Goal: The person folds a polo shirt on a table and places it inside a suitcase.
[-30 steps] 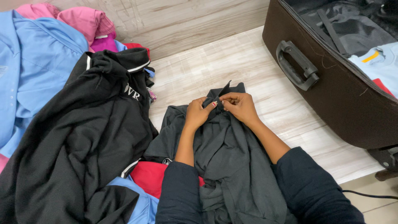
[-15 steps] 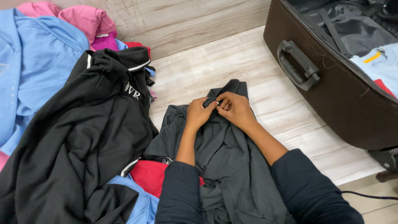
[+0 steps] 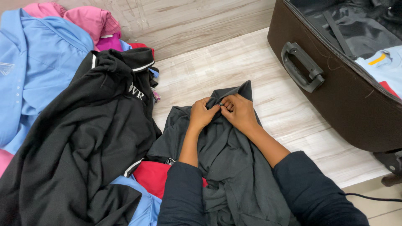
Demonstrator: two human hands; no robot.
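Lying lengthwise on the table [image 3: 251,62] toward the wearer, the grey shirt [image 3: 234,167] is pinched at its far collar end by left hand [image 3: 202,114] and right hand [image 3: 240,112], fingertips meeting.

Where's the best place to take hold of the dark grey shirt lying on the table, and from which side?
Probably at the collar end of the dark grey shirt, coming from the near side. The collar stands up as a raised fold, and the left hand and right hand already pinch it there; the rest lies flat and crumpled.
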